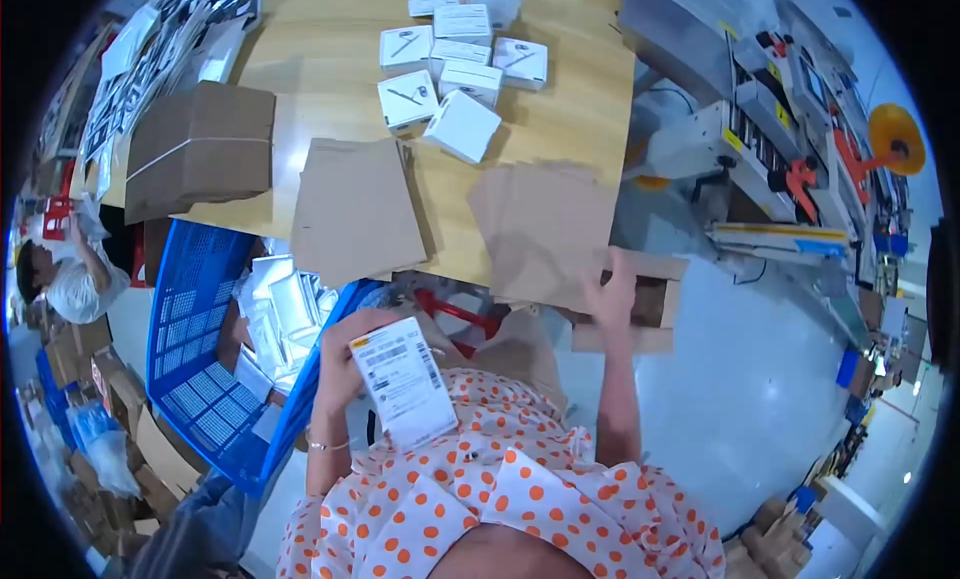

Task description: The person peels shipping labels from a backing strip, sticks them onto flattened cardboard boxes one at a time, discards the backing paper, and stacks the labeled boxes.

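Note:
My left hand (343,364) grips a white labelled package (405,379) in front of my chest; its upward face carries printed text, a barcode and a small yellow mark. How thick the package is cannot be made out. At the table's front right edge, my right hand (610,289) has thumb and fingers apart beside a stack of flat brown cardboard pieces (545,224). Slight blur hides whether it touches them. Another stack of flat brown cardboard (355,209) lies to its left. Several small white boxes (465,89), some printed with a picture, sit farther back on the table.
A blue plastic crate (185,349) with white packets (290,309) stands at my left. A strapped cardboard bundle (205,144) lies on the wooden table (310,39). Machinery (770,119) stands on the right. An open carton (650,304) is under the table edge. Another person (85,279) is at far left.

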`<state>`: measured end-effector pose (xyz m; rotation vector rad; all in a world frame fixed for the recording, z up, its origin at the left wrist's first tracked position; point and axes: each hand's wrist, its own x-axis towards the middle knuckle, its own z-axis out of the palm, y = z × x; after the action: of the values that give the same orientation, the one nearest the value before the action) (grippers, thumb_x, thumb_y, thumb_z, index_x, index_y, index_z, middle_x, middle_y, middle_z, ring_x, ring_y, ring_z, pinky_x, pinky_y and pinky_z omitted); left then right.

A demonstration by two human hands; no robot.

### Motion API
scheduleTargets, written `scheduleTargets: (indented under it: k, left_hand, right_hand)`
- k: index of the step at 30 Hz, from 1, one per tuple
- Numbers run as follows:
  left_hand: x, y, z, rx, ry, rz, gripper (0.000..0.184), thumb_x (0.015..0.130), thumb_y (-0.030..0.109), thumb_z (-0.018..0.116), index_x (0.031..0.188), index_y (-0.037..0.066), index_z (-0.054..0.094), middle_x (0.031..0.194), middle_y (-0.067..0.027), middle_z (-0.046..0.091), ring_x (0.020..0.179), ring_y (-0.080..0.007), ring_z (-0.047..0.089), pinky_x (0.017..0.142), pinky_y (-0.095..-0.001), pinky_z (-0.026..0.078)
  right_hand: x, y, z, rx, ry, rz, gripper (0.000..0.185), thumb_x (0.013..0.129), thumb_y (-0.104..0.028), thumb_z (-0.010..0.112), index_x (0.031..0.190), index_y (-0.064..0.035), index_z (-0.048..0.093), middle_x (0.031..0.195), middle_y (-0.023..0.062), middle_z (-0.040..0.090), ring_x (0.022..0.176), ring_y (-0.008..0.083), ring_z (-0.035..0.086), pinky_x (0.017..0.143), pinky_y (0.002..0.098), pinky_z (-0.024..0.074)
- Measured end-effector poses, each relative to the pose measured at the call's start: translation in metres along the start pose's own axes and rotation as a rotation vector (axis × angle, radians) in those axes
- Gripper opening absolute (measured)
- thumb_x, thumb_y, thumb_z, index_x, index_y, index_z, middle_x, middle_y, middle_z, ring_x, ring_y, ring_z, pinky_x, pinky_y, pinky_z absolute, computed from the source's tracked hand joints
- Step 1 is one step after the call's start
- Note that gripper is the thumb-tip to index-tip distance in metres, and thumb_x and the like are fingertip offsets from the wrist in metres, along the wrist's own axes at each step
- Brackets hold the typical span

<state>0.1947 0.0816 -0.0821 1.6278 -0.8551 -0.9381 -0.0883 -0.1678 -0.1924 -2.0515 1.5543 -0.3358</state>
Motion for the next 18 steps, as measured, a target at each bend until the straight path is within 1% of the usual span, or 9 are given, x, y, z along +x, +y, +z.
scheduleTargets:
  k: [2,4,9,11,12,14,16,17,18]
  left_hand:
    - [0.013,-0.020,0.014,-0.032,-0.042,-0.022,0.024,0.072,0.007,0.067,0.095,-0.001,0.066,0.094,-0.0095,0.066,0.081,-0.0195,0.059,0.076,-0.0278,0.045]
    - [0.029,-0.049,0.031,-0.112,-0.099,0.071,0.023,0.073,0.006,0.067,0.096,0.000,0.067,0.102,-0.0094,0.064,0.090,-0.0206,0.058,0.080,-0.0279,0.044]
    - [0.061,-0.075,0.083,0.040,-0.210,0.021,0.026,0.073,0.002,0.069,0.098,0.004,0.070,0.118,-0.0110,0.055,0.102,-0.0219,0.055,0.086,-0.0273,0.043]
    - [0.063,-0.078,0.090,-0.002,-0.221,-0.003,0.025,0.073,0.001,0.068,0.098,0.004,0.070,0.117,-0.0109,0.056,0.101,-0.0216,0.055,0.085,-0.0269,0.043]
    - [0.063,-0.080,0.093,-0.042,-0.236,-0.029,0.025,0.073,0.001,0.068,0.098,0.004,0.070,0.116,-0.0108,0.056,0.101,-0.0213,0.055,0.084,-0.0265,0.043]
    - [0.062,-0.084,0.096,-0.121,-0.270,-0.081,0.025,0.074,0.000,0.066,0.098,0.005,0.070,0.115,-0.0106,0.057,0.099,-0.0207,0.055,0.083,-0.0257,0.043]
    - [0.060,-0.095,0.093,-0.123,-0.256,-0.077,0.024,0.075,0.000,0.066,0.098,0.005,0.070,0.115,-0.0104,0.057,0.098,-0.0205,0.056,0.083,-0.0256,0.043]
    - [0.058,-0.103,0.089,-0.115,-0.246,-0.073,0.024,0.075,0.000,0.066,0.098,0.006,0.070,0.114,-0.0103,0.057,0.097,-0.0203,0.056,0.082,-0.0254,0.043]
    - [0.057,-0.109,0.084,-0.105,-0.240,-0.070,0.024,0.075,0.000,0.066,0.098,0.006,0.070,0.114,-0.0102,0.057,0.096,-0.0200,0.056,0.082,-0.0253,0.043]
  right_hand:
    - [0.024,0.016,0.007,0.016,0.011,0.129,0.058,0.073,-0.020,0.070,0.125,-0.0024,0.049,0.113,0.0149,0.057,0.092,0.0287,0.057,0.084,0.0326,0.0455]
    - [0.038,0.021,0.018,0.387,-0.104,0.190,0.054,0.071,-0.025,0.071,0.114,0.0011,0.054,0.108,0.0170,0.061,0.092,0.0293,0.058,0.080,0.0349,0.0467]
    - [0.047,0.049,0.051,0.379,0.000,0.206,0.044,0.074,-0.023,0.070,0.107,0.0023,0.057,0.105,0.0137,0.061,0.086,0.0232,0.058,0.076,0.0319,0.0465]
    - [0.046,0.075,0.049,0.488,0.228,-0.138,0.031,0.077,-0.020,0.067,0.099,0.0014,0.061,0.095,0.0092,0.061,0.078,0.0177,0.054,0.073,0.0284,0.0448]
    - [0.043,0.073,0.033,0.483,0.224,-0.140,0.031,0.077,-0.020,0.067,0.099,0.0014,0.061,0.095,0.0092,0.061,0.078,0.0177,0.054,0.073,0.0284,0.0448]
    - [0.033,0.047,-0.019,0.653,0.041,0.278,0.019,0.083,-0.009,0.062,0.099,0.0005,0.058,0.090,0.0058,0.060,0.079,0.0126,0.053,0.072,0.0228,0.0446]
    - [0.032,0.058,-0.062,0.698,0.161,0.206,0.015,0.084,-0.007,0.059,0.098,-0.0016,0.059,0.088,0.0045,0.060,0.078,0.0108,0.052,0.071,0.0216,0.0440]
    - [0.035,0.053,-0.092,0.518,0.196,0.250,0.015,0.086,-0.007,0.058,0.099,-0.0012,0.058,0.087,0.0040,0.059,0.076,0.0100,0.052,0.069,0.0202,0.0432]
    - [0.034,0.053,-0.116,0.625,0.248,0.242,0.016,0.085,-0.010,0.059,0.097,-0.0008,0.060,0.084,0.0041,0.059,0.075,0.0108,0.052,0.070,0.0211,0.0424]
